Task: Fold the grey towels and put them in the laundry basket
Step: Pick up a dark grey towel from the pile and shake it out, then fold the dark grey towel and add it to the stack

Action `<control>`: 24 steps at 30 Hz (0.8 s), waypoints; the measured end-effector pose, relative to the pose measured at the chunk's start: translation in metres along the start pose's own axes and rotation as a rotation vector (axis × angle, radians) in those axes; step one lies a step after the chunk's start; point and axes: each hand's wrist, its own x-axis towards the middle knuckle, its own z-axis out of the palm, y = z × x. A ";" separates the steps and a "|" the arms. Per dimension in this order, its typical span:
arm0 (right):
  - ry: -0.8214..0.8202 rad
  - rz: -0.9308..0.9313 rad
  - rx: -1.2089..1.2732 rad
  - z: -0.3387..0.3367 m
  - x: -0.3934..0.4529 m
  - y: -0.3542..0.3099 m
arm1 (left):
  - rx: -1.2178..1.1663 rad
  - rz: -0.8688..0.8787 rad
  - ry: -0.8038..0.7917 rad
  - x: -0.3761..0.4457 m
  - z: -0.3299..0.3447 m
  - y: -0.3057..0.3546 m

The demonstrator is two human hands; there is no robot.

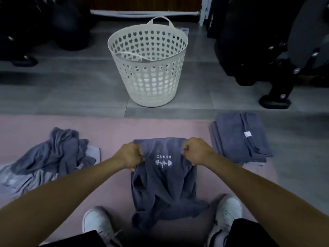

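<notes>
A grey towel (163, 186) with a white logo hangs in front of me over the pink mat, its lower part crumpled on the mat between my shoes. My left hand (130, 155) grips its upper left edge and my right hand (196, 151) grips its upper right edge. A pile of unfolded grey towels (53, 155) lies on the mat to the left. To the right sits a neat stack of folded grey towels (238, 138). The white laundry basket (148, 81) with heart-shaped holes stands upright on the floor straight ahead, beyond the mat.
The pink mat (114, 132) covers the near floor, with grey tiles beyond. Black gym equipment (270, 50) stands at the right, and dark bags or gear (44, 32) at the back left. My white shoes (226, 213) rest on the mat near the towel.
</notes>
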 end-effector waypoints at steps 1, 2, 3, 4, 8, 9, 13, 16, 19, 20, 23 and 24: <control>-0.033 -0.008 -0.023 0.005 0.017 0.000 | 0.039 -0.009 -0.005 0.015 0.001 -0.006; -0.064 -0.014 -0.043 0.010 0.036 0.000 | 0.069 -0.015 -0.003 0.030 0.001 -0.012; -0.086 -0.019 -0.060 0.015 0.052 0.001 | 0.087 -0.025 0.003 0.045 0.003 -0.020; -0.099 -0.020 -0.074 0.021 0.068 0.002 | 0.102 -0.033 0.012 0.059 0.004 -0.028; -0.105 -0.063 -0.124 0.047 0.121 0.005 | 0.179 -0.047 0.039 0.115 0.012 -0.066; -0.087 -0.073 -0.122 0.054 0.132 0.006 | 0.166 -0.060 0.053 0.129 0.014 -0.074; 0.053 -0.066 -0.027 0.088 0.171 0.012 | -0.112 -0.081 0.224 0.178 0.028 -0.097; 0.112 -0.059 -0.012 0.108 0.191 0.015 | -0.315 -0.139 0.310 0.205 0.041 -0.110; 0.118 -0.060 0.034 0.123 0.208 0.016 | -0.425 -0.188 0.421 0.224 0.055 -0.128; 0.118 -0.056 0.078 0.129 0.213 0.017 | -0.450 -0.177 0.453 0.228 0.060 -0.134; 0.158 -0.054 0.197 0.148 0.218 0.018 | -0.497 -0.114 0.459 0.235 0.070 -0.144; 0.167 -0.051 0.223 0.154 0.218 0.020 | -0.515 -0.089 0.462 0.236 0.072 -0.146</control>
